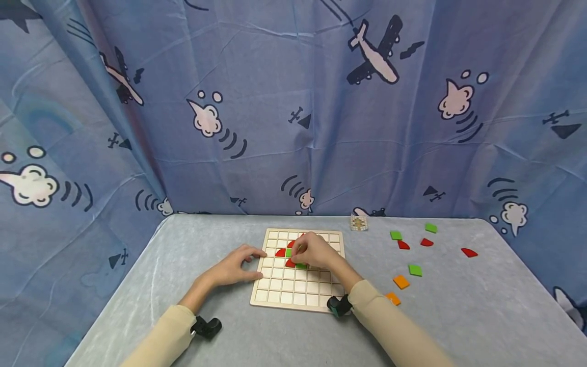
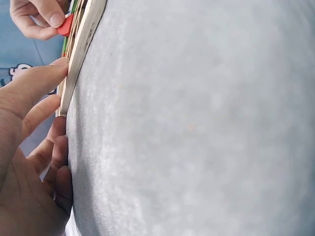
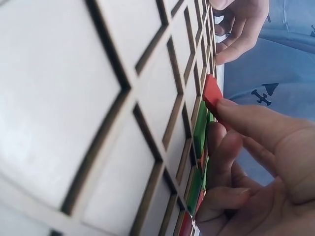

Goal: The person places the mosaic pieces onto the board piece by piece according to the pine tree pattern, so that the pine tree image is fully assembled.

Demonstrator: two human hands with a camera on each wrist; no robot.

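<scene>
A square wooden grid board [image 1: 288, 285] lies on the table, with red quarter-round pieces [image 1: 281, 253] and green square tiles [image 1: 301, 266] in its middle and upper cells. Over these pieces, my right hand [image 1: 316, 251] pinches a red quarter-round piece [image 3: 211, 91] between thumb and fingers, right at the grid. That same red piece [image 2: 65, 27] shows in the left wrist view, tilted above the board's surface. At the board's left edge, my left hand [image 1: 233, 267] touches the frame with thumb and fingertips spread. The right hand hides part of the pattern in the head view.
To the right of the board lie loose green tiles [image 1: 415, 270], red quarter-round pieces [image 1: 469, 253] and orange tiles [image 1: 401, 282]. A small patterned card [image 1: 359, 223] is at the table's back edge, before a blue printed curtain [image 1: 257, 127].
</scene>
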